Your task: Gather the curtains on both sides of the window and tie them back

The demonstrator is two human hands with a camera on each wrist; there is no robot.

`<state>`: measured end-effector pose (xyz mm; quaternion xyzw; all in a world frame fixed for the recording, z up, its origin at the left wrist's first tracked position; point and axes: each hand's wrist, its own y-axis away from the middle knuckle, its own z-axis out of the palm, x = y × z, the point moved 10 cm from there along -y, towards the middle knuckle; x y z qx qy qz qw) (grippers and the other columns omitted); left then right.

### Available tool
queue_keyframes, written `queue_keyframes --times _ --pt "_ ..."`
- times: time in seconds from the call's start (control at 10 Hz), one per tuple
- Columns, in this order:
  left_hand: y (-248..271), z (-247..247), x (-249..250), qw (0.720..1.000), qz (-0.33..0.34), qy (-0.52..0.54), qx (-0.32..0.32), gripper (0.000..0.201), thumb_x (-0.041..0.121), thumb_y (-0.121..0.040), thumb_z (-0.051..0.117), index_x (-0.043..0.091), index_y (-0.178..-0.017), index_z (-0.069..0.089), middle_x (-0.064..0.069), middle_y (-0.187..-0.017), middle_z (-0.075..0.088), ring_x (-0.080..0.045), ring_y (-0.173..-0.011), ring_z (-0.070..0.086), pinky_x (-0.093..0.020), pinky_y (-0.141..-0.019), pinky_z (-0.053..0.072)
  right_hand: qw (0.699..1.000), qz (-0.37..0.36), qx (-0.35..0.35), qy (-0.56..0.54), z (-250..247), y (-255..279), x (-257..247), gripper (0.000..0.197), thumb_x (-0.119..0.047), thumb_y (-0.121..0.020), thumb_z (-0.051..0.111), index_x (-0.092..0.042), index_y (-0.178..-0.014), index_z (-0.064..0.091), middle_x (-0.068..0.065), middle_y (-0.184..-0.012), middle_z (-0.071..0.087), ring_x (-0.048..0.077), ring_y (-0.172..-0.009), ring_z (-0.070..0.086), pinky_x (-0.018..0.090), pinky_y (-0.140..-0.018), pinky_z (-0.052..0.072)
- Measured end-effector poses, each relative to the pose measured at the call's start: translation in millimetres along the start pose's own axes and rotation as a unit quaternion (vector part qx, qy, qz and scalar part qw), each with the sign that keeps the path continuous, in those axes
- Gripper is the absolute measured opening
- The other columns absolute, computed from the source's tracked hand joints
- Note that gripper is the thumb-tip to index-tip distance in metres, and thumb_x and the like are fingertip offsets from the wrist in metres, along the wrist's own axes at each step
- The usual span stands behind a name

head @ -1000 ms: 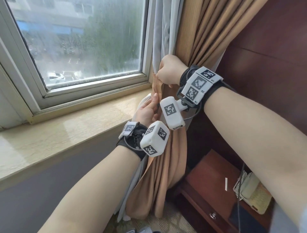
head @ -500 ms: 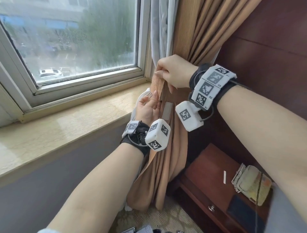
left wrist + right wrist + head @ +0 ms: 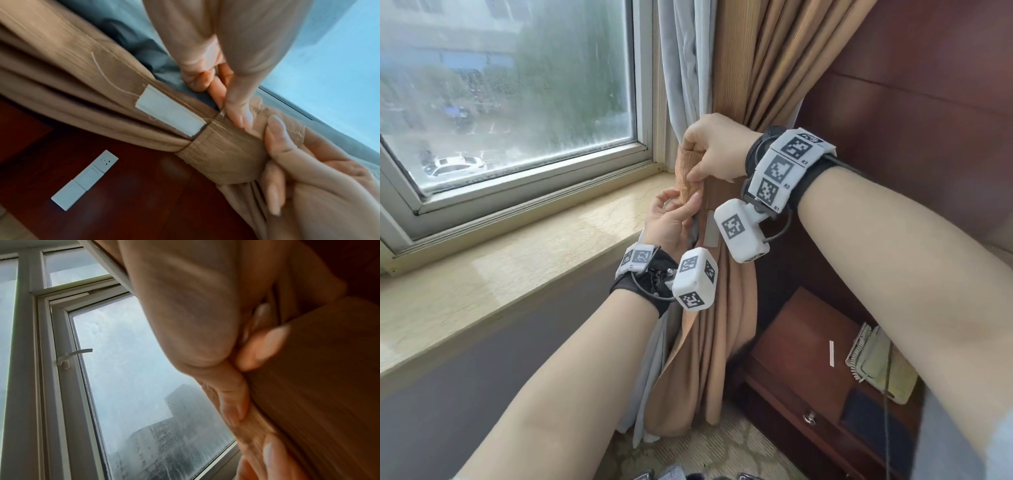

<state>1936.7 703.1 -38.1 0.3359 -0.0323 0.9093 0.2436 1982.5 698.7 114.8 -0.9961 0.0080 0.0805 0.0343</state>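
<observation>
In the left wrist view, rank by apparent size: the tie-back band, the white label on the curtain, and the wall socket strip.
1. tie-back band, largest.
2. white label and socket strip: similar; the label is nearer the camera, so unranked.

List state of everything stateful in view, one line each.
tan curtain: gathered into a bundle
tie-back band: wrapped round the bundle
right hand: pinches the band
left hand: holds the band
window: closed, glass wet
drawer: closed
</observation>
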Motion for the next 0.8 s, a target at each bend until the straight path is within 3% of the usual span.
queue_keyframes --times 0.1,0.2,0.3,0.4,0.5,0.6,0.7,0.8 --pt "1 -1 0 1.000 0.001 0.008 -0.002 0.033 -0.006 -0.079 0.068 0.017 -0.090 0.047 0.004 -0.064 0.045 -0.013 -0.060 0.061 -0.035 -0.078 0.048 1.000 -0.009 -0.010 -0.021 1 1 2 0.016 -0.021 -0.088 0.064 -0.006 -0.094 0.061 0.004 -0.066 0.058 0.009 -0.033 0.054 0.026 -0.044 0.048" --pt "6 2 1 1.000 0.005 0.007 -0.016 0.031 -0.006 -0.081 0.066 0.017 -0.086 0.046 0.006 -0.058 0.047 -0.012 -0.059 0.062 -0.036 -0.077 0.052 1.000 -0.013 -0.012 -0.017 1 4 1 0.012 -0.020 -0.091 0.060 -0.008 -0.089 0.061 0.003 -0.065 0.058 0.003 -0.030 0.052 0.024 -0.044 0.047" --pt "11 6 5 1.000 0.007 0.000 -0.020 0.032 -0.009 -0.082 0.063 0.017 -0.079 0.045 0.010 -0.047 0.042 -0.009 -0.050 0.060 -0.029 -0.059 0.055 1.000 -0.004 0.022 -0.002 -3 5 1 0.015 -0.019 -0.089 0.062 -0.010 -0.101 0.065 -0.001 -0.087 0.062 -0.011 -0.058 0.060 0.010 -0.052 0.045" --pt "12 4 6 1.000 -0.003 -0.007 -0.013 0.033 -0.010 -0.080 0.064 0.016 -0.076 0.045 0.010 -0.048 0.035 -0.008 -0.046 0.054 -0.026 -0.056 0.054 0.999 0.009 0.037 0.029 -2 10 -3 0.020 -0.023 -0.089 0.061 -0.015 -0.106 0.066 0.002 -0.110 0.064 0.016 -0.101 0.060 0.029 -0.086 0.048" --pt "15 3 8 1.000 -0.003 -0.008 -0.014 0.030 -0.009 -0.081 0.064 0.015 -0.079 0.046 0.009 -0.047 0.042 -0.009 -0.047 0.056 -0.026 -0.054 0.055 0.998 0.032 0.048 0.018 -1 18 -4 0.017 -0.022 -0.092 0.055 -0.012 -0.104 0.063 0.001 -0.095 0.061 0.011 -0.066 0.060 0.027 -0.065 0.048" --pt "22 -2 13 1.000 0.000 -0.013 -0.019 0.021 -0.005 -0.086 0.060 0.013 -0.085 0.049 0.005 -0.052 0.060 -0.009 -0.051 0.063 -0.023 -0.053 0.055 0.996 0.071 0.052 -0.025 1 27 -4 0.020 -0.019 -0.096 0.047 -0.004 -0.103 0.058 0.001 -0.075 0.056 0.004 -0.044 0.056 0.031 -0.063 0.049" --pt "22 -15 21 0.993 -0.002 -0.117 0.008 0.012 0.003 -0.088 0.061 0.011 -0.091 0.052 0.002 -0.061 0.064 -0.006 -0.052 0.061 -0.017 -0.049 0.051 0.993 0.097 0.067 -0.032 0 43 -11 0.027 -0.019 -0.100 0.038 -0.008 -0.117 0.056 0.004 -0.094 0.063 0.011 -0.071 0.060 0.030 -0.075 0.047" --pt "24 -18 44 0.969 0.011 -0.245 0.031 0.026 0.010 -0.090 0.059 0.004 -0.111 0.047 -0.005 -0.085 0.064 -0.008 -0.066 0.060 -0.021 -0.059 0.053 0.983 0.115 0.137 -0.033 -13 67 -17 0.032 -0.018 -0.097 0.042 -0.015 -0.127 0.050 -0.001 -0.124 0.061 0.020 -0.106 0.059 0.034 -0.092 0.045"
